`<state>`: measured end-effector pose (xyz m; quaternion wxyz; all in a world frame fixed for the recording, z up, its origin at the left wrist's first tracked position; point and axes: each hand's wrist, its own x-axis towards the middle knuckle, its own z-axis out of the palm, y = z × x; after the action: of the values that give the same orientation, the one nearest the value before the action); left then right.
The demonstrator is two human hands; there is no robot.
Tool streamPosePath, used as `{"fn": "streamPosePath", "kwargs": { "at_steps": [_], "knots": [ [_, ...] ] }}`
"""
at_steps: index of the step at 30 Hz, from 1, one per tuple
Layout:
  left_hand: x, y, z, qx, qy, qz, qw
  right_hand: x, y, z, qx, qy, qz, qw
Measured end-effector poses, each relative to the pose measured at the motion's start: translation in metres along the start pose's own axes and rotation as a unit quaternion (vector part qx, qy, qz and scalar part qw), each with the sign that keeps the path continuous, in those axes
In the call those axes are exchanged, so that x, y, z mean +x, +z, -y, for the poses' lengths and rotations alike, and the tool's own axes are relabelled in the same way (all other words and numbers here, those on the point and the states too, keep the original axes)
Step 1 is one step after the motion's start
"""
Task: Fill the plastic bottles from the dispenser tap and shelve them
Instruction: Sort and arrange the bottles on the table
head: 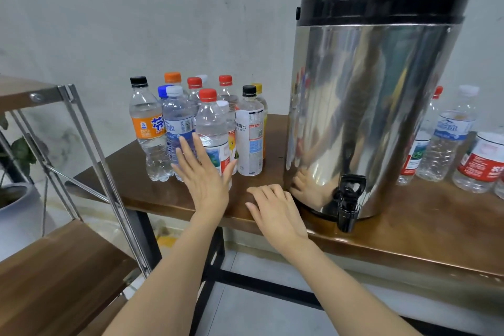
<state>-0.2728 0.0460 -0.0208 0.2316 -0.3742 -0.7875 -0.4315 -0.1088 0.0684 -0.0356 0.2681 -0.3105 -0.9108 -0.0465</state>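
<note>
Left hand point(203, 172): fingers straight and spread wide, palm facing a red-capped bottle point(211, 128); holding nothing, contact unclear.
Right hand point(275, 210): palm down on the desk's front edge, fingers relaxed, empty, just left of the dispenser's base.
Shelf point(54, 267): brown boards on a metal frame, standing left of the desk.
Desk point(409, 232): glossy dark brown wooden top on black legs.
Bottles point(152, 128): capped, clustered upright at the desk's left end; more bottles point(447, 139) stand right of the dispenser.
Dispenser point(368, 117): steel drum with black lid; its black tap point(347, 199) overhangs the desk's front edge.
Room: pale grey wall point(163, 8), light floor point(259, 308), a plant in a white pot point(16, 213) behind the shelf.
</note>
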Motion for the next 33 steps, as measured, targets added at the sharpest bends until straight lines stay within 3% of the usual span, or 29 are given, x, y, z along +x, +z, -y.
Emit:
{"fn": "streamPosePath", "kwargs": {
  "at_steps": [6,13,18,23,27,33],
  "knots": [
    [0.006,0.011,0.002,0.013,-0.013,0.014,1.000,0.000,0.008,-0.001,-0.026,0.002,-0.048,0.999],
    [-0.006,0.010,0.005,0.024,-0.026,0.031,0.999,-0.004,0.004,0.000,0.015,0.016,-0.030,0.999],
    [-0.050,-0.006,-0.003,-0.028,-0.012,0.035,0.999,-0.029,-0.008,-0.005,0.039,0.021,-0.072,0.996],
    [-0.097,-0.039,-0.027,-0.143,0.064,0.037,0.987,-0.073,-0.038,-0.008,0.063,0.015,-0.091,0.994],
    [-0.136,-0.060,-0.057,-0.220,0.125,0.089,0.963,-0.119,-0.064,-0.024,0.066,0.027,-0.107,0.992],
    [-0.178,-0.065,-0.121,-0.277,0.222,0.113,0.928,-0.164,-0.102,-0.077,0.035,0.074,-0.159,0.984]
  ]
}}
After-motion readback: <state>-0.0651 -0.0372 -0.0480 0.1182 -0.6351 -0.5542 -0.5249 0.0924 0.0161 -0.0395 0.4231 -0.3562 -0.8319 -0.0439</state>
